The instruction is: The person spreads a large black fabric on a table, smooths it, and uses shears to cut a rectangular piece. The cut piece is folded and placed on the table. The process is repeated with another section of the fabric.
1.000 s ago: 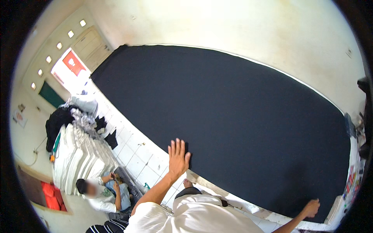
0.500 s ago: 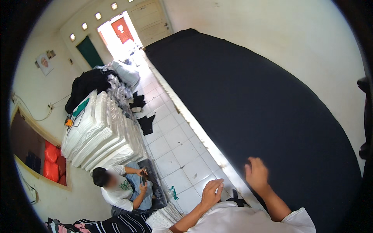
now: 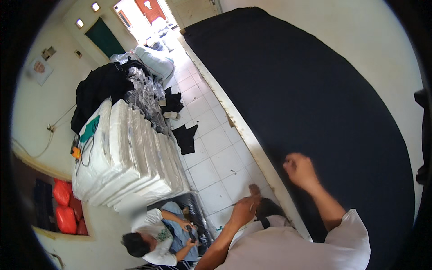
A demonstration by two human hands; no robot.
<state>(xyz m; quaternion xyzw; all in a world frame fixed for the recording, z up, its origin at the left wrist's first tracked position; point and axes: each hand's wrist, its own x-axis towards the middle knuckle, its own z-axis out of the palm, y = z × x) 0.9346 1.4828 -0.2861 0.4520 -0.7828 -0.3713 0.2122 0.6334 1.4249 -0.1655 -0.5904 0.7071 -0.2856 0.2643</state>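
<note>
A long table is covered by black cloth (image 3: pixel 324 117), its pale edge (image 3: pixel 238 119) running along the near left side. Over the cloth hovers my right hand (image 3: pixel 302 171), fingers loosely bent, a small gap between thumb and fingers, and nothing visible in it. My left hand (image 3: pixel 244 211) hangs in front of my pale shirt, off the table's left side. Its fingers are bent close together, partly turned away, and I see no object in them. Just beyond it a bare foot (image 3: pixel 254 189) shows on the floor.
White tiled floor (image 3: pixel 211 166) runs between the table and stacked white plastic-wrapped bundles (image 3: pixel 126 153). Black cloth pieces (image 3: pixel 185 137) lie there. At lower left a seated person (image 3: pixel 157 238) holds a dark device (image 3: pixel 191 234). Red bags (image 3: pixel 63 202) sit in a wall opening.
My view has shifted, so the bundles and seated person appear nearer and lower. My right hand's fingers have curled more. My left hand's fingers have bent inward.
</note>
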